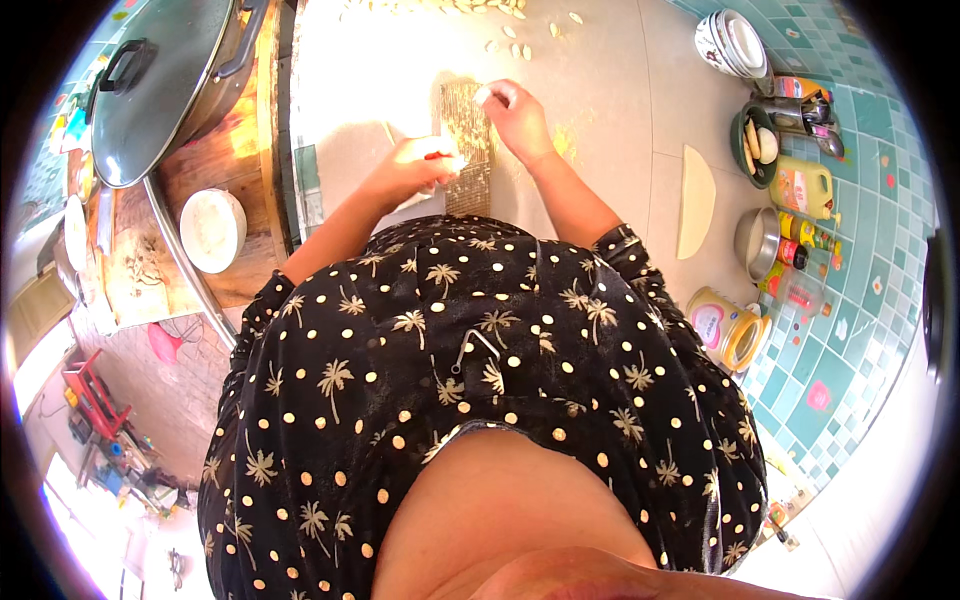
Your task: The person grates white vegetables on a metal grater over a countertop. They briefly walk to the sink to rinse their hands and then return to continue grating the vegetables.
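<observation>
A narrow board with a ridged, woven-looking surface (469, 187) lies upright in front of my body on the pale counter (607, 112). My left hand (421, 169) is at its left edge with the fingers curled; glare hides whether a pale bit is between them. By the board's upper right edge, my right hand (517, 120) has thumb and forefinger drawn together, and a bright spot at the tips could be dough or glare. Several small pale dough pieces (480, 7) are scattered at the far side. To the right lies a half-moon sheet of dough (696, 202).
On the left, a large lidded pan (161, 82) and a white bowl (213, 230) stand on a wooden surface (225, 161). Stacked bowls (731, 43), a dark green bowl (756, 146), a metal bowl (756, 234), bottles and a tin (724, 328) line the tiled wall on the right.
</observation>
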`<state>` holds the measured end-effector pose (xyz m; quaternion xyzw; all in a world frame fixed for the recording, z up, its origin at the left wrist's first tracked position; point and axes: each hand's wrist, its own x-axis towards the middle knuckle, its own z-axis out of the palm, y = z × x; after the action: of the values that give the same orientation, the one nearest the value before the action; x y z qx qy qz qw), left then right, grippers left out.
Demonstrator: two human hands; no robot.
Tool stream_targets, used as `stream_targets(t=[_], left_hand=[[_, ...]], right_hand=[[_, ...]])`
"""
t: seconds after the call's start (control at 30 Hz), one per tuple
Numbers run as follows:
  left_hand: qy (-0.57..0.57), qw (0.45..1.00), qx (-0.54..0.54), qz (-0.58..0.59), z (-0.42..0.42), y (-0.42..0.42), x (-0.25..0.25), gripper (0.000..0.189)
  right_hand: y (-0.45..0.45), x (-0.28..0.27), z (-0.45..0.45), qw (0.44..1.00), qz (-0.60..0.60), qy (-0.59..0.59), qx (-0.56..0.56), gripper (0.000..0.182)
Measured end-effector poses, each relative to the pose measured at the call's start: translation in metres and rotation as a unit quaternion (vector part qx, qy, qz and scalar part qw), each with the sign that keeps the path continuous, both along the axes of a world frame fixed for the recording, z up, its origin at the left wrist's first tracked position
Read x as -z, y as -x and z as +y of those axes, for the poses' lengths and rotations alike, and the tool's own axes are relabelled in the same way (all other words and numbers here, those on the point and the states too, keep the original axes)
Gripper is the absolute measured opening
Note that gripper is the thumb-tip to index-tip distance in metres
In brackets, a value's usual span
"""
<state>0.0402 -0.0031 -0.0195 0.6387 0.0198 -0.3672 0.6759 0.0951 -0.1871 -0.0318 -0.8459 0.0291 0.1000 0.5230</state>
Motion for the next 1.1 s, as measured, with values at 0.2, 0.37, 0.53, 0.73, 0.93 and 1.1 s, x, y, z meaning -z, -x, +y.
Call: stream_targets(t=[0.2, 0.37, 0.53, 0.73, 0.93, 1.1], left_hand=[[-0.172, 0.974, 0.094, -0.117, -0.019, 0.002, 0.016, 0.021], [-0.184, 0.967, 0.084, -0.153, -0.02, 0.003, 0.023, 0.021], [-0.198, 0.964, 0.109, -0.141, -0.019, 0.0, 0.022, 0.021], [-0.191, 0.97, 0.102, -0.11, -0.018, -0.001, 0.02, 0.021], [-0.183, 0.975, 0.099, -0.082, -0.018, -0.001, 0.017, 0.02], [-0.182, 0.975, 0.106, -0.076, -0.016, -0.002, 0.017, 0.02]], right_hand=[[0.0, 0.032, -0.006, 0.924, -0.136, 0.282, -0.217, 0.033], [-0.013, 0.042, -0.005, 0.946, -0.112, 0.244, -0.182, 0.05], [-0.038, 0.039, -0.003, 0.953, -0.016, 0.224, -0.203, 0.054], [-0.055, 0.046, 0.003, 0.958, -0.008, 0.22, -0.182, 0.034], [-0.067, 0.047, 0.01, 0.965, -0.014, 0.211, -0.152, 0.022], [-0.071, 0.035, 0.004, 0.983, -0.029, 0.156, -0.094, 0.024]])
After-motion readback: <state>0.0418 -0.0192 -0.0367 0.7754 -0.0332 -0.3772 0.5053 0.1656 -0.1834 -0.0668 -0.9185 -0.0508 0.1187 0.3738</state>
